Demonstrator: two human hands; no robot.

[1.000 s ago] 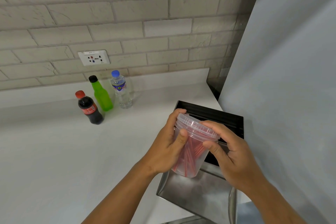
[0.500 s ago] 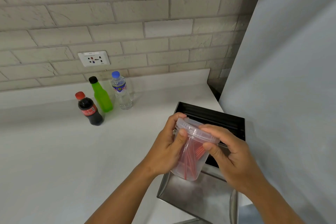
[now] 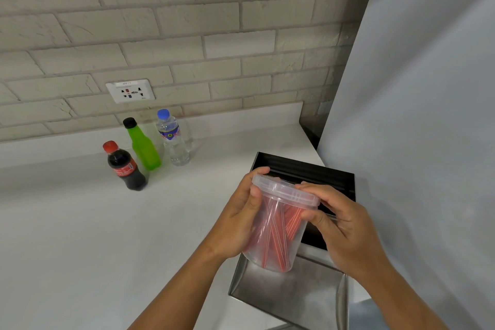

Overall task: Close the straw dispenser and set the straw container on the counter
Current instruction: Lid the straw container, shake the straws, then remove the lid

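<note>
A clear plastic straw container with red straws inside hangs tilted in the air above the straw dispenser. My left hand wraps its left side. My right hand presses on the clear lid at its right rim. The straw dispenser is a black box with its steel lid swung open toward me. It stands on the white counter at the right end.
A cola bottle, a green bottle and a water bottle stand together at the back of the counter. A wall socket sits in the brick wall above them. A grey panel rises on the right.
My right hand has shifted along the lid's rim, thumb lower on the right edge. The container stays held over the dispenser, barely moved.
</note>
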